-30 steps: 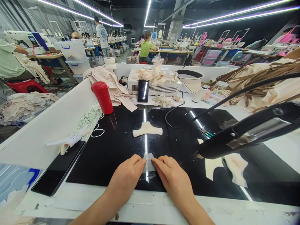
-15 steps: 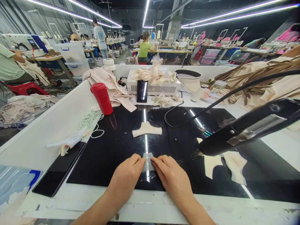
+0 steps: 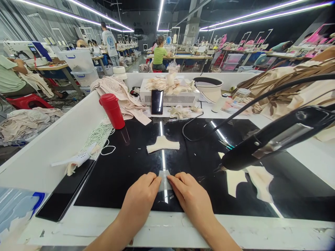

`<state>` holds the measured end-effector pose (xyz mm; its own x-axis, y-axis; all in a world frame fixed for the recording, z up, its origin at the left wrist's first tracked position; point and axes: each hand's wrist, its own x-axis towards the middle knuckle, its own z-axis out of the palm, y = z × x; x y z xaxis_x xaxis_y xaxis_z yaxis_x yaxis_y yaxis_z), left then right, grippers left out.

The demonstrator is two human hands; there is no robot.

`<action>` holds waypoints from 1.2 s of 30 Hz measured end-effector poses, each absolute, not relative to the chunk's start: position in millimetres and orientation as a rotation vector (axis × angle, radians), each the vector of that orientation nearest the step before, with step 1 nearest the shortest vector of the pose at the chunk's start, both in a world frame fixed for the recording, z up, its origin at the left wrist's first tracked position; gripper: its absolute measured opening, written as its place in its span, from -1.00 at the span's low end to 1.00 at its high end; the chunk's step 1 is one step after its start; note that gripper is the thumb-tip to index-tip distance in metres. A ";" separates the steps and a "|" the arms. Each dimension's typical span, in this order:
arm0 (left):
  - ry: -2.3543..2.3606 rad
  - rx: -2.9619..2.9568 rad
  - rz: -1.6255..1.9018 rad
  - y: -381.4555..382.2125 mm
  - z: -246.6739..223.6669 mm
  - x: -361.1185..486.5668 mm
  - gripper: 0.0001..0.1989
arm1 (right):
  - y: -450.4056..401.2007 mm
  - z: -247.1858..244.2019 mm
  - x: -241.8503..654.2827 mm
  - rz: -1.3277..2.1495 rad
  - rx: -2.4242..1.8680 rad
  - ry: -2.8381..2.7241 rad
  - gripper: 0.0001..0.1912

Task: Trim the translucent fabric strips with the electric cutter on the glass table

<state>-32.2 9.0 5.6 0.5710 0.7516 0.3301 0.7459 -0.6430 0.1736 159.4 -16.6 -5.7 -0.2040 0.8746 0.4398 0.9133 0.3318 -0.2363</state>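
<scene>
Between my two hands is a small, whitish see-through piece of film (image 3: 164, 179), held just above or on the glossy black mat (image 3: 117, 181); I cannot tell which. My left hand (image 3: 140, 198) pinches its left edge, thumb and fingers pressed together. At the right edge, my right hand (image 3: 195, 197) grips it the same way. Beyond the fingers lies a cream, curved fabric piece (image 3: 162, 144). To the right, two more cream pieces (image 3: 235, 183) rest on the mat, partly under a black hand-held tool (image 3: 240, 157) with a pointed metal tip.
A red cup (image 3: 112, 111) stands at the mat's back left, near a light green cord (image 3: 98, 134). A phone (image 3: 157, 102) leans against a white vented box (image 3: 180, 99). Teal-handled tweezers (image 3: 226, 144) lie behind the tool, whose black cable crosses the right side. Several people sit or stand farther off.
The view has shifted very slightly. Both hands keep their pinch on the film in nearly the same place, and the fabric pieces lie as before.
</scene>
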 end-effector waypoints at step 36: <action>0.991 2.961 0.802 9.1 1.9 -16.0 -0.67 | -33.9 27.3 213.1 -0.513 -1.301 -1.459 -0.58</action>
